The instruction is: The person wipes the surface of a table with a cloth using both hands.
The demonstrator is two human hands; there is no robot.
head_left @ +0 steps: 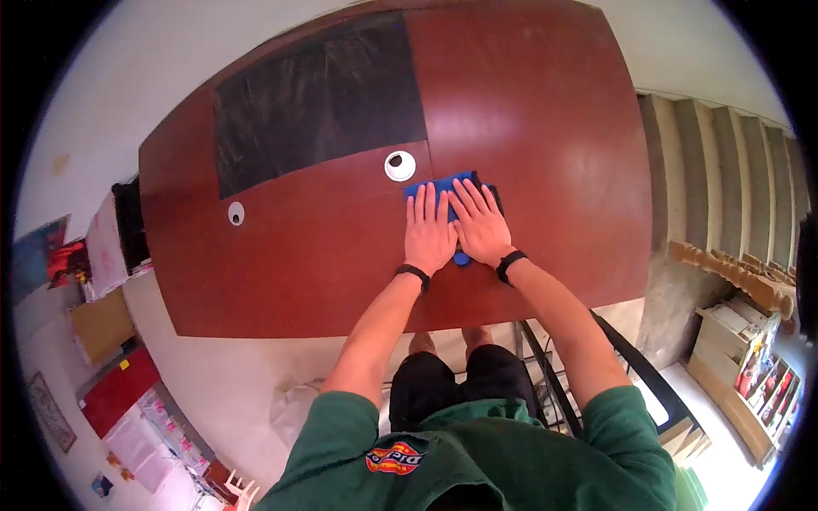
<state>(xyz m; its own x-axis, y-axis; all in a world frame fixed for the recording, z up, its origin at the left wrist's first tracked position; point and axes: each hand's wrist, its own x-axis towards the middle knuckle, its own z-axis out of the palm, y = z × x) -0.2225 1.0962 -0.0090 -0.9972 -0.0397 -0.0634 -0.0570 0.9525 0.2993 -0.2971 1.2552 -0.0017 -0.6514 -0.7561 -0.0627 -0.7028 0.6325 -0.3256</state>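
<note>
Blue cloth [442, 182] with dark edging lay on the glossy reddish-brown table [562, 102], slightly toward 4 o'clock from its centre, pinned under both hands. A white cable grommet [400, 166] sat just beside it at 10 o'clock, with a black panel [319, 102] beyond in the same direction and a second grommet [236, 214] well apart at 9. The left hand [430, 236] and right hand [482, 230] lay flat side by side, fingers straight and slightly parted, pressing down rather than gripping. The fabric looked light, soft and limp, not fragile; it would probably slide easily over that smooth finish and bunch if pushed unevenly. Broad palm pressure seemed to suit it; for lifting, the exposed edge at 12 o'clock offered the best pinch.
</note>
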